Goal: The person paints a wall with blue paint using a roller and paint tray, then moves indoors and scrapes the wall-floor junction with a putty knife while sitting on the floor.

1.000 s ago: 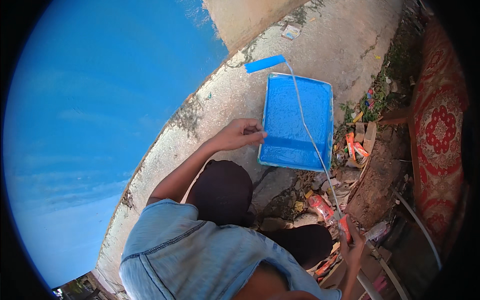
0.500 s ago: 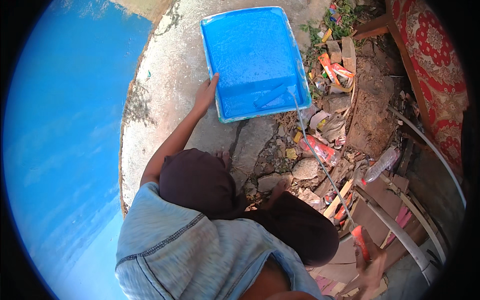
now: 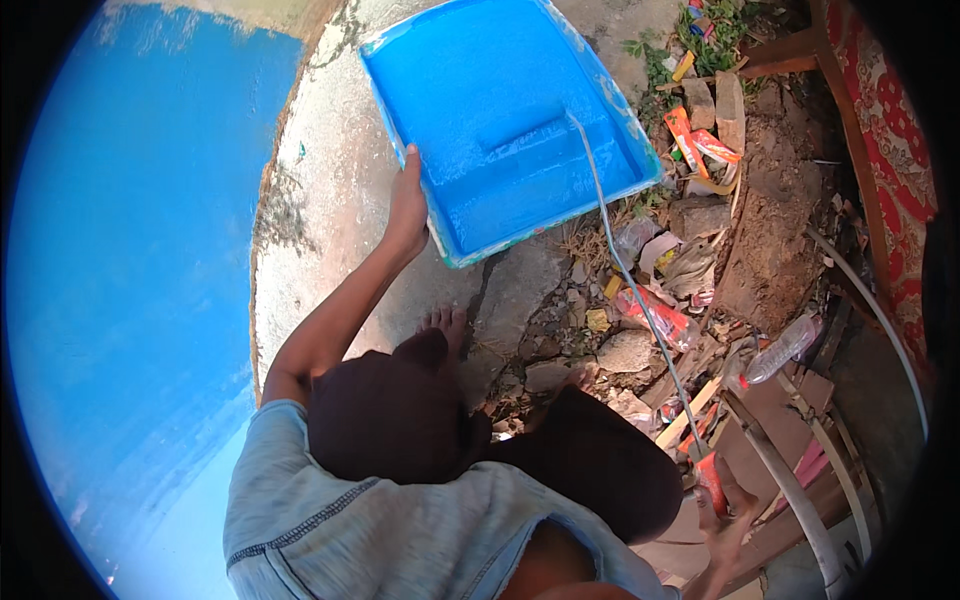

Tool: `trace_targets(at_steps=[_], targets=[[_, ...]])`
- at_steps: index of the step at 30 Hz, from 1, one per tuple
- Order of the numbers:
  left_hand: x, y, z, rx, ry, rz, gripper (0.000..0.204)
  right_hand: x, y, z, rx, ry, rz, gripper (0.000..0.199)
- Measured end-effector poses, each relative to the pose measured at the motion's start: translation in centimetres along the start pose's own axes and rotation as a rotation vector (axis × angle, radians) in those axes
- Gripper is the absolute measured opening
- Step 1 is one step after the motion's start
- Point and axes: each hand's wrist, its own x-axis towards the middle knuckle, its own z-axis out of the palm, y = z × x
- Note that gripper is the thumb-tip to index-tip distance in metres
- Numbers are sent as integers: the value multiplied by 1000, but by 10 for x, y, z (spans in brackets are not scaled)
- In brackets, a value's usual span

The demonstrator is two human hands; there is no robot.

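Down low, crouched with my knees up in dark trousers (image 3: pixel 400 420), I had my left hand (image 3: pixel 408 205) curled around the near left rim of the blue paint tray (image 3: pixel 470 100), fingers wrapped over the edge and thumb against its outer side. That tray sat on the rough concrete ground (image 3: pixel 320 240), tilted a little toward me, its inside wet with blue paint. My right hand (image 3: pixel 722 520) was down at the lower right, closed around the orange grip of the roller handle (image 3: pixel 710 480), and the long thin metal rod (image 3: pixel 630 280) ran from there up and across the rubble to the roller sleeve (image 3: pixel 525 135), which lay pressed into the ribbed slope of the tray, coated blue. My bare left foot (image 3: pixel 445 325) rested on the concrete just below the tray's near corner. To my left stood the freshly blue-painted wall (image 3: pixel 130 300). On the right lay a heap of litter: orange wrappers (image 3: pixel 700 145), stones (image 3: pixel 625 350), a clear plastic bottle (image 3: pixel 785 350) and broken wooden slats (image 3: pixel 690 415), with a red patterned cloth (image 3: pixel 890 150) along the far right edge.
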Motion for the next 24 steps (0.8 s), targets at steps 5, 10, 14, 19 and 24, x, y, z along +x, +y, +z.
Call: trace_targets(at_steps=[5,10,14,19,24], targets=[[-39,51,37,-32,-16,-76,78,40,-19,-15,-36,-3,-58,56],[-74,67,59,92,58,-63,84,39,-60,-22,94,1,-208,57],[-141,146,87,121,48,-47,75,-8,-100,-38,374,-254,22,73],[-233,198,67,-37,49,-8,66,-89,-116,-72,586,-422,287,64],[-376,254,48,-104,255,5,63,-137,-109,-140,521,-242,280,68]])
